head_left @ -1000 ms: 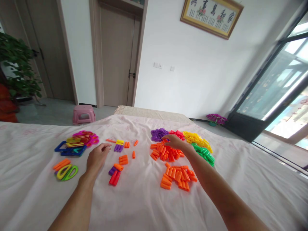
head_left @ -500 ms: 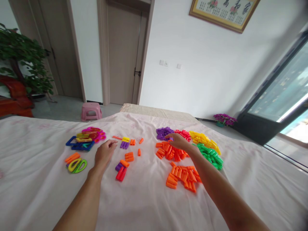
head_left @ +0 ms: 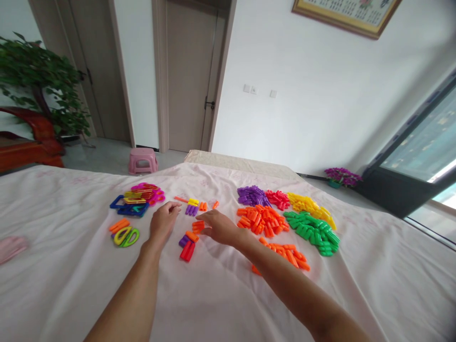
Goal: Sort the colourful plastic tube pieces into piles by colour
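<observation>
My left hand (head_left: 164, 221) is closed, thumb and fingers pressed together, left of the small layout; whatever it might hold is too small to make out. My right hand (head_left: 218, 225) hovers low over the layout, thumb and forefinger apart, beside a few orange plastic building pieces (head_left: 198, 227). Just below lie an orange-and-purple piece group (head_left: 188, 238) and a red pair (head_left: 187, 252). Behind the hands sit joined yellow and purple pieces (head_left: 192, 207), an orange pair (head_left: 203, 206), a single orange piece (head_left: 215, 204) and a thin orange strip (head_left: 180, 199).
Right of the layout are heaps of purple (head_left: 253, 196), red (head_left: 278, 200), yellow (head_left: 309, 206), green (head_left: 315, 232) and orange pieces (head_left: 262, 220). My right forearm partly covers another orange heap (head_left: 294, 256). Left are coloured frames (head_left: 133, 209) and yellow-green ring shapes (head_left: 126, 236).
My right hand has moved left from the orange and purple heaps to the small layout. The left hand stays about where it was. The view has shifted slightly.
</observation>
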`<state>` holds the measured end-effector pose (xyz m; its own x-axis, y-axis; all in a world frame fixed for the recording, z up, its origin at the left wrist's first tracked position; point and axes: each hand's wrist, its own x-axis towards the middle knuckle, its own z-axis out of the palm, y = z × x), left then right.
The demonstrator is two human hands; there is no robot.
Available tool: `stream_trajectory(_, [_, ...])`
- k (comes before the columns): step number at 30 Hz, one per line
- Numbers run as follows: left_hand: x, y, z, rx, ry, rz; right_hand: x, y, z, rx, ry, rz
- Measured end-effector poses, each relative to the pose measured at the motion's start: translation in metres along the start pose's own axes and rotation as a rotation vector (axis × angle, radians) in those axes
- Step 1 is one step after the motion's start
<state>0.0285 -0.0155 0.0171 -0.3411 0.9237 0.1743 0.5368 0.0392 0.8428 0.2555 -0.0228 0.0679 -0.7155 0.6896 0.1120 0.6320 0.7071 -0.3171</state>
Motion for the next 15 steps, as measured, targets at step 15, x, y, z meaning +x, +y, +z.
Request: stream_trajectory(15, [0.001,-0.002,0.000,-0.023,-0.009,-0.025,-0.042,0.026,-0.038,0.097,0.331,0.335])
